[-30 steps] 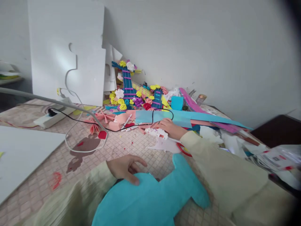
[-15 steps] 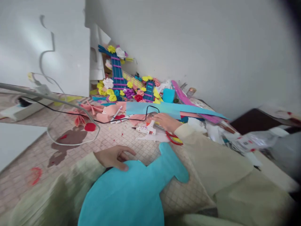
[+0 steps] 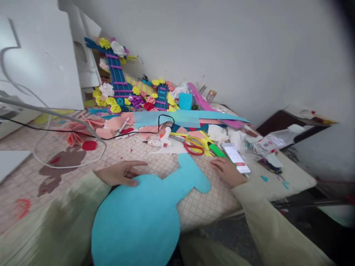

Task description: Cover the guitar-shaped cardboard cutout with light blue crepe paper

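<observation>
A large light-blue guitar-shaped cutout lies at the table's near edge, its narrow neck pointing up and right. My left hand rests at its upper left edge, thumb on the blue surface and fingers stretched apart over the tabletop. To the right of the neck, my right hand is low over the table with its fingers loosely spread; I see nothing clearly held in it. Beyond it lie a green-handled tool and a phone. Red-handled scissors and a white glue gun lie past the neck.
Paper guitars with paper flowers stand against the wall. A long light-blue strip lies across pink paper. A black cord and a pale cable cross the left side. A plastic bag sits at right.
My right hand has moved from near the glue gun to the right of the cutout's neck. The scissors and phone are now uncovered. My left hand stays at the cutout; the view has shifted right.
</observation>
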`<state>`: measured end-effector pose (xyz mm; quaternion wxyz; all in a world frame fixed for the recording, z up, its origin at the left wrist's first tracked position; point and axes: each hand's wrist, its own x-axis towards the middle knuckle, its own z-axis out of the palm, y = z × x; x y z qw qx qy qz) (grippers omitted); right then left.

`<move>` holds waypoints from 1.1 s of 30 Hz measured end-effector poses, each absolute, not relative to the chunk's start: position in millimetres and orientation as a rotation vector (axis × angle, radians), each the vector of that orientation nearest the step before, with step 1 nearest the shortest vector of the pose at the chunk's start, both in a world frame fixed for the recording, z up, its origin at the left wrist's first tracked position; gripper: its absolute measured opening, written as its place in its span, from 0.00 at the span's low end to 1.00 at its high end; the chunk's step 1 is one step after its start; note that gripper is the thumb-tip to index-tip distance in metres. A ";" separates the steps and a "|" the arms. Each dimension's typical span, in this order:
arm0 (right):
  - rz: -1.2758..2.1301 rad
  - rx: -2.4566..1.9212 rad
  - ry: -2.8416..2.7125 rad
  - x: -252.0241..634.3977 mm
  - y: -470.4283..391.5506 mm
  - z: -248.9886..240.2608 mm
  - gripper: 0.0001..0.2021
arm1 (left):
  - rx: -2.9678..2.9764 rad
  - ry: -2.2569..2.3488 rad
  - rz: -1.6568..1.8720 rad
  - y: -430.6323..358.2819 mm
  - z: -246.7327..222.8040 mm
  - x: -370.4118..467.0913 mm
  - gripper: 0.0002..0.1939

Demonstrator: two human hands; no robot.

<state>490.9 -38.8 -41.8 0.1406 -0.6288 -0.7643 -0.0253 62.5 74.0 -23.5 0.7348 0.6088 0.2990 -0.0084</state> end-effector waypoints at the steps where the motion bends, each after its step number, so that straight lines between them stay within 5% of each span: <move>1: -0.061 -1.818 -2.184 491.0 -40.6 -42.1 0.09 | 1.367 0.709 0.014 74.1 -22.4 62.8 0.43; 11: 0.135 -1.762 -1.953 428.7 -74.7 5.4 0.08 | 1.916 0.923 0.210 69.2 -13.2 65.1 0.32; 18: 0.306 -1.574 -2.046 328.6 -48.6 -12.0 0.06 | 2.227 0.759 0.195 67.1 -13.1 62.6 0.29; 33: 0.269 -1.605 -2.088 310.2 -42.6 -29.6 0.10 | 2.325 0.683 0.156 70.4 -22.2 63.2 0.29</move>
